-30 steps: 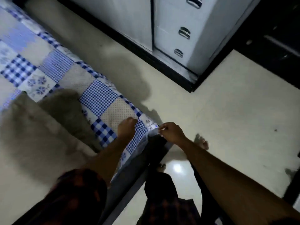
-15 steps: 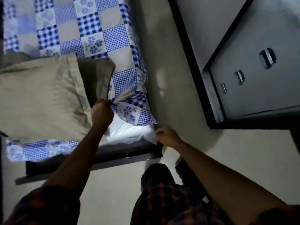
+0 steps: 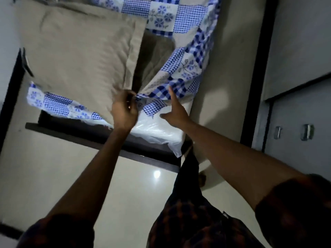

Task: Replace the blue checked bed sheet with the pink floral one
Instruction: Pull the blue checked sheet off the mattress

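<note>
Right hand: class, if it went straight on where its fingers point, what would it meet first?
The lifted fold of the blue checked sheet, just beyond the straight fingers of the right hand; depth is unclear, so they may already touch.

Glossy pale floor (image 3: 53,176) with a light glint (image 3: 156,174), dark bed frame (image 3: 89,136), grey cabinet (image 3: 300,104) with metal handles (image 3: 307,132).

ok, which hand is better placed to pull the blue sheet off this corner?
Left. The left hand pinches the bunched blue sheet by the pillow; the right hand is open, only touching it.
</note>
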Action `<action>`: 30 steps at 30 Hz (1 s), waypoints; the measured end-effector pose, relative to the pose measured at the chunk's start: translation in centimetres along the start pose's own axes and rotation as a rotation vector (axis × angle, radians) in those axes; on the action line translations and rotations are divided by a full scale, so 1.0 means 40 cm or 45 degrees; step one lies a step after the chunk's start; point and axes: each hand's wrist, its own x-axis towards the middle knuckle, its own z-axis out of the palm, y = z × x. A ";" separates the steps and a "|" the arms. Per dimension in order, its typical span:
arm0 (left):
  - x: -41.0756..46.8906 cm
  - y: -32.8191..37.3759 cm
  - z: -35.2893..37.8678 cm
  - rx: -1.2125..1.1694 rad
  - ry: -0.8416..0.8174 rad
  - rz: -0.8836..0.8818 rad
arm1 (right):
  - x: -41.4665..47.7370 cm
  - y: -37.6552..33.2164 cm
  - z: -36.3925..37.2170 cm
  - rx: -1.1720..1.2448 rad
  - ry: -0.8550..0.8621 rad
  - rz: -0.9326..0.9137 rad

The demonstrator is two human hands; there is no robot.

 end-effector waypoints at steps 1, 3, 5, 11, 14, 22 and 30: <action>-0.007 -0.006 0.004 -0.011 -0.001 -0.021 | 0.040 -0.018 0.005 0.046 -0.001 -0.015; -0.022 -0.018 0.013 -0.061 -0.007 -0.053 | 0.109 -0.042 0.015 0.086 0.012 0.099; -0.049 -0.015 0.028 -0.104 -0.044 -0.075 | 0.157 -0.085 0.021 0.261 0.090 0.272; -0.073 -0.004 0.050 -0.101 0.014 -0.267 | 0.210 -0.266 0.003 0.817 0.023 0.224; -0.062 0.002 0.049 -0.081 0.084 -0.352 | 0.175 -0.192 -0.023 0.359 -0.235 0.266; 0.024 0.032 0.142 -0.078 -0.006 -0.645 | 0.213 -0.052 -0.157 -0.461 -0.748 0.383; 0.214 0.133 0.367 -0.120 -0.240 -0.785 | 0.409 -0.037 -0.442 -0.444 -0.601 0.449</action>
